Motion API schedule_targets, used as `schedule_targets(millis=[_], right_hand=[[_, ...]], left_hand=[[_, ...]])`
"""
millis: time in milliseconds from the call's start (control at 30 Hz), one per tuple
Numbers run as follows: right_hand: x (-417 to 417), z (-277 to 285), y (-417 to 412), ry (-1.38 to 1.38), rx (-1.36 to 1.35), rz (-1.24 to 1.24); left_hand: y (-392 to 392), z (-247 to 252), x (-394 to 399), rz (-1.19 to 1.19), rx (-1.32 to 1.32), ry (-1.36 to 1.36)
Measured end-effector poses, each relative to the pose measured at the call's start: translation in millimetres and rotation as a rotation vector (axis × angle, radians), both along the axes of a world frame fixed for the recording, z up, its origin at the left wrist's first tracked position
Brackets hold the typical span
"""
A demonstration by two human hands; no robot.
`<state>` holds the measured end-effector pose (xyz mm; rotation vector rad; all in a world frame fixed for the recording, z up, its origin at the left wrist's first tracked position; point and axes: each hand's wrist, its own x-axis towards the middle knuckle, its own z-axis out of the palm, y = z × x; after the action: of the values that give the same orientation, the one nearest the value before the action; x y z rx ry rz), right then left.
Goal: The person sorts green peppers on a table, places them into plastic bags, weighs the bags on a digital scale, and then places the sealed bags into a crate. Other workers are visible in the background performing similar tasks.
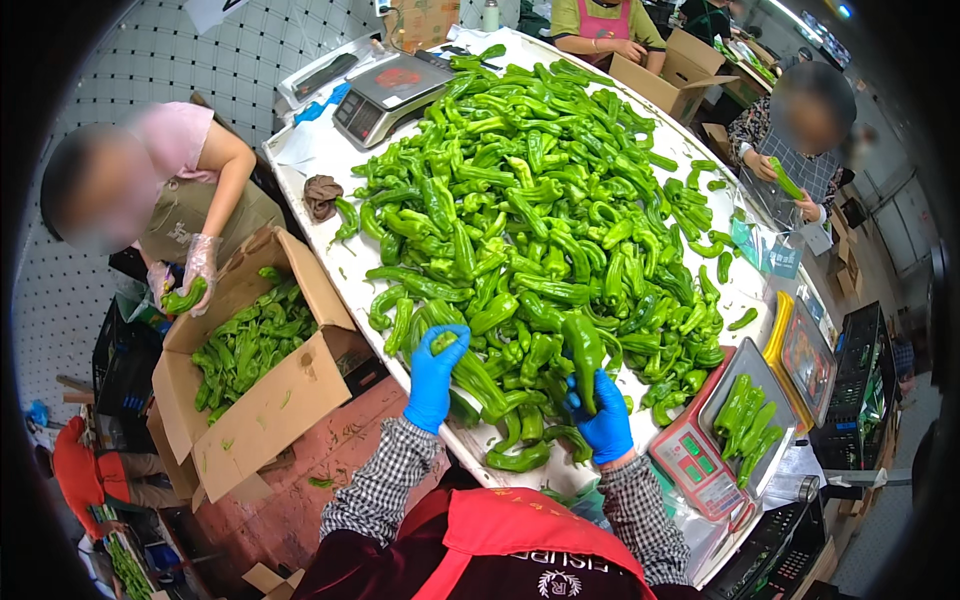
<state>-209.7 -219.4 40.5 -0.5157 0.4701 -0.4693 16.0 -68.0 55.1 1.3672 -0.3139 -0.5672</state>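
Note:
A large heap of long green peppers [517, 217] covers much of the white table [341, 259] before me. My left hand [439, 379], in a blue glove, is at the heap's near edge, thumb and fingers curled round the end of a long ridged pepper [478, 384]. In the same kind of glove, my right hand [601, 420] grips a broad, dark green pepper [582, 349], holding it roughly upright above the heap. Several peppers [746, 427] lie side by side on the pan of a red weighing scale [694, 465] to the right of that hand.
At left stands an open cardboard box [266, 420] partly filled with peppers; a gloved person [201, 277] beside it holds one. Another person [787, 180] handles a pepper across the table. A second scale [390, 97] sits at the far corner, and a yellow-edged scale [806, 364] at right.

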Motion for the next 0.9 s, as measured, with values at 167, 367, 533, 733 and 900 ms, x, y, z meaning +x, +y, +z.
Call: schedule_targets(millis=[167,367,533,733,900], right_hand=[[29,26,-50,0.028,-0.267,0.037],[65,6,-111,0.455,-0.802,-0.016],[95,-17,-132,0.631,-1.578,0.113],[110,-26,-128,0.757,-1.597,0.274],[97,-11,-124,0.718,-1.363,0.203]], left_hand=[[-27,-12,46,-0.025,0.150,-0.179],[-45,-15,64,-0.178,0.280,-0.167],[-53,-35,73,-0.136,0.495,-0.486],[-61,-32,69,-0.021,0.534,-0.633],[-61,-16,82,0.116,0.363,-0.706]])
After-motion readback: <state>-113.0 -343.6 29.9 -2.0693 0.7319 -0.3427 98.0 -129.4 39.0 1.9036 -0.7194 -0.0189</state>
